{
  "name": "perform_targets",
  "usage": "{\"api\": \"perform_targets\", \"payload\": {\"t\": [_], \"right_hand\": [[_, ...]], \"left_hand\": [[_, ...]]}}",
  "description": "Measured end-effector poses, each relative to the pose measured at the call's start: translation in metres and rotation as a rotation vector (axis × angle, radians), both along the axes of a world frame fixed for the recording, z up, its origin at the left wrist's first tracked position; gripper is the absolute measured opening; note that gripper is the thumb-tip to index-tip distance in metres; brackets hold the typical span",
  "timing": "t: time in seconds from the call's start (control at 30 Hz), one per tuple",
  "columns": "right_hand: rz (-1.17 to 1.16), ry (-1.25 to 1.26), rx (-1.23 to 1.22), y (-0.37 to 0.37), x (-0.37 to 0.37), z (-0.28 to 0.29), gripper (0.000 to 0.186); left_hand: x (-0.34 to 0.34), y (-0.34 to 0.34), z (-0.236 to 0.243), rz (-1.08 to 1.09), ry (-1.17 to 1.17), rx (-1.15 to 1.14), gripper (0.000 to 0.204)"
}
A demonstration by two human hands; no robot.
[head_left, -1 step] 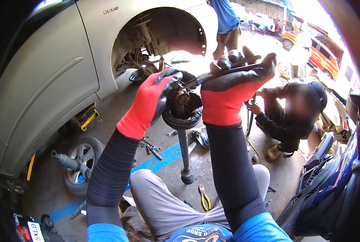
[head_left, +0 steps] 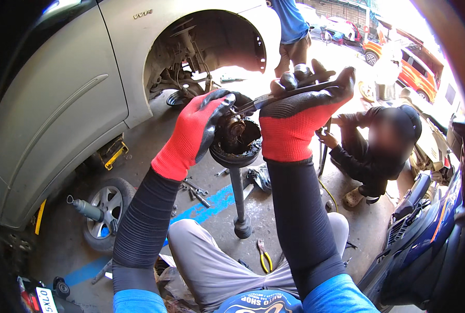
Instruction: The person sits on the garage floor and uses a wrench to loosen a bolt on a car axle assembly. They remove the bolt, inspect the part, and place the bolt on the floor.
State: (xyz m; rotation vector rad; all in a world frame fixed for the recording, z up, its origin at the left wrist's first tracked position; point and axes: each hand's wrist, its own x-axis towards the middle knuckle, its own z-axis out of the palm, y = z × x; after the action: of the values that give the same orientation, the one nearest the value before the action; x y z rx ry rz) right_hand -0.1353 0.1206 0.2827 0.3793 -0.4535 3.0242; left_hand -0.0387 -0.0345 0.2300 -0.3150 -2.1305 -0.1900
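Biggest thing we see is the silver car (head_left: 60, 104) on the left, front wheel off, bare wheel arch (head_left: 211, 57) open behind our hands. Blue motorbike (head_left: 425, 229) fills the lower right. A crouching person (head_left: 378, 151) in dark clothes sits just right of our right arm; another person in a blue shirt (head_left: 290, 26) stands behind near the arch. The removed wheel (head_left: 105, 214) lies flat on the floor lower left, a shock absorber (head_left: 86, 208) beside it. Centre: axle shaft (head_left: 237, 193) held upright, long axis vertical, greasy joint cup (head_left: 236, 141) pointing up at us, lower end resting on the concrete floor (head_left: 211, 156) between our knees. Left hand (head_left: 196, 130), red-and-black glove, curled around the cup's left rim. Right hand (head_left: 300, 115) clenched on pliers (head_left: 274, 96), which lie near horizontal, tips pointing left into the cup. Loose wrenches (head_left: 196, 190) scattered on the floor left of the shaft, yellow-handled pliers (head_left: 264, 258) near its foot.
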Motion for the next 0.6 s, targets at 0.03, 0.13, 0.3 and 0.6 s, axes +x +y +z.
{"api": "perform_targets", "payload": {"t": [0.03, 0.13, 0.3, 0.6], "right_hand": [[-0.007, 0.016, 0.023, 0.000, 0.000, 0.000, 0.071], [-0.015, 0.068, 0.060, 0.001, -0.001, 0.001, 0.072], [-0.004, 0.092, 0.089, 0.002, -0.003, 0.002, 0.071], [0.118, 0.097, 0.074, -0.004, -0.012, 0.003, 0.073]], "left_hand": [[-0.001, -0.001, -0.001, 0.003, 0.002, 0.004, 0.041], [-0.004, -0.001, -0.007, -0.023, -0.002, 0.065, 0.042], [-0.009, -0.006, -0.010, -0.091, -0.014, 0.146, 0.043], [-0.002, -0.011, -0.007, -0.035, 0.046, 0.055, 0.050]]}}
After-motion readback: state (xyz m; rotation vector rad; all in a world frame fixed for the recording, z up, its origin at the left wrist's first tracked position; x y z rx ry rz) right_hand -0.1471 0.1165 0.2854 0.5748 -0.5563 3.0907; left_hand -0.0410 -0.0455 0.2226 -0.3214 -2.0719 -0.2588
